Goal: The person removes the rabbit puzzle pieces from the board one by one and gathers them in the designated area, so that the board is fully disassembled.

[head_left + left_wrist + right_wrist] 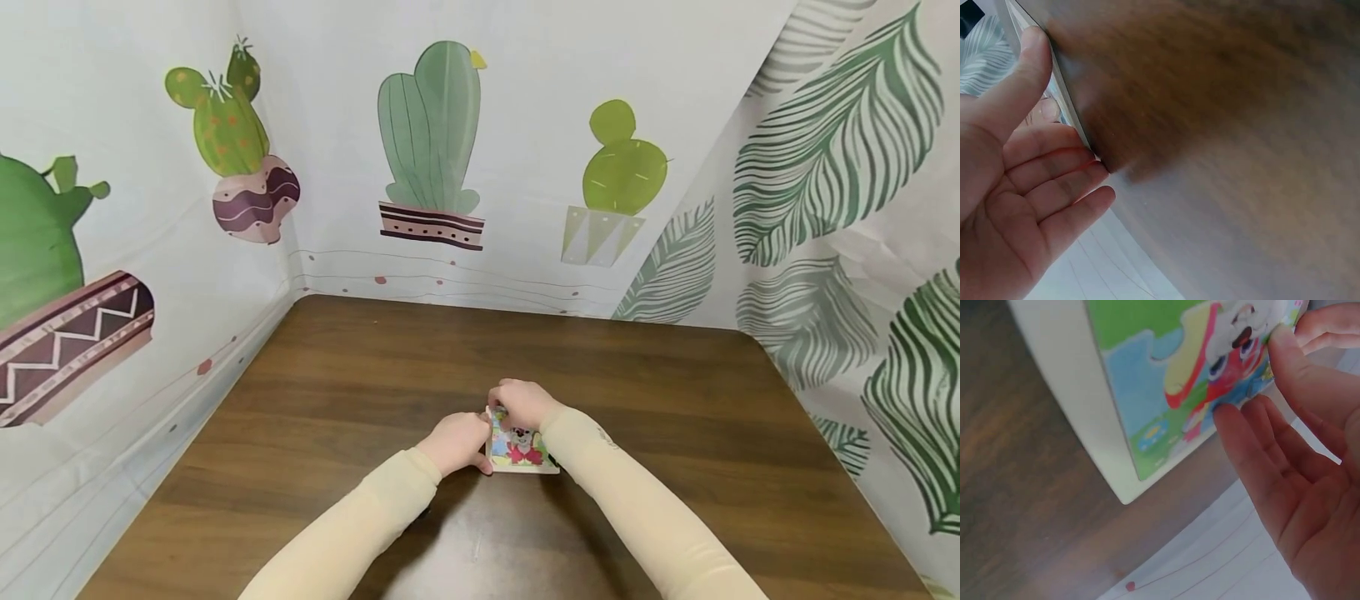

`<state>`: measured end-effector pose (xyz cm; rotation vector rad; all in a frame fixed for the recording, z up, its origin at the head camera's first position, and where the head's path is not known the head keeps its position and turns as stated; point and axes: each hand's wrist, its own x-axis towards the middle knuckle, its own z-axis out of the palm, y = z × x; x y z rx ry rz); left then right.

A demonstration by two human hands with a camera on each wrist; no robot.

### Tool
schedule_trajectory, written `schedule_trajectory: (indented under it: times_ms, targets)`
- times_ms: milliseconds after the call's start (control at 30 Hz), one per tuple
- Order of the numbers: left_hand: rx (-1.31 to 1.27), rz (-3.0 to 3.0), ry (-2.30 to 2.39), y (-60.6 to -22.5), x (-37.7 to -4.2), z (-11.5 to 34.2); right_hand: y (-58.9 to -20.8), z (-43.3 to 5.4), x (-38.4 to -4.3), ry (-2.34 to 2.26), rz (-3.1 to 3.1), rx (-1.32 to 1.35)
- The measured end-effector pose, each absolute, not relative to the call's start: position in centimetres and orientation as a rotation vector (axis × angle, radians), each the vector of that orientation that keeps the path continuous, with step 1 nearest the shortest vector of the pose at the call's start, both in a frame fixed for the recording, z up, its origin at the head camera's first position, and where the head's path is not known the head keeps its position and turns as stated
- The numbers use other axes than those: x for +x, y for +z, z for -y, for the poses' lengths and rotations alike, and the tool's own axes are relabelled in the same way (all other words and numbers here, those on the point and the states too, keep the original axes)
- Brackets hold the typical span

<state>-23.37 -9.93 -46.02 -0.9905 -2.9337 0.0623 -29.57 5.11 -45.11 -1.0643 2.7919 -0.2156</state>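
Between the two hands, a small puzzle board (1088, 400) lies on the tabletop, its cartoon picture (520, 452) facing up inside a pale rim. The left hand (454, 442) braces the board's left edge, thumb spread well away from lightly bent fingers, touching the side without wrapping round it. The right hand (528, 403) reaches over the far left part of the picture, thumb and fingertips a little apart on its surface; whether they pinch a piece is hard to tell, as the hand covers that spot. A sideways push there could skid the board if the left hand's light bracing slips, and uneven pressure near the curved seam could tip a piece up. The raised rim could also catch a piece's border. Around the board, the brown table (360, 375) extends left, right and beyond, towards the patterned cloth (330, 167), leaving sideways room, while pale sleeves (352, 525) flank the near side.
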Motion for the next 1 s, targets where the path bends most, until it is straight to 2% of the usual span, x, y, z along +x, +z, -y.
schedule_trajectory:
  times_ms: [200, 500, 1000]
  targets:
    - [-0.977, 2.942, 0.056, -46.0, -23.3, 10.0, -45.2, -5.2, -29.8, -0.270, -2.785, -1.111]
    - [-0.982, 2.926, 0.061, -46.2, -23.3, 10.0, -44.9, -5.1, -29.9, -0.311, -2.746, -0.961]
    - [-0.966, 2.947, 0.080, -45.9, -23.2, 9.9, -46.0, -6.2, -30.7, -0.802, -2.679, -0.899]
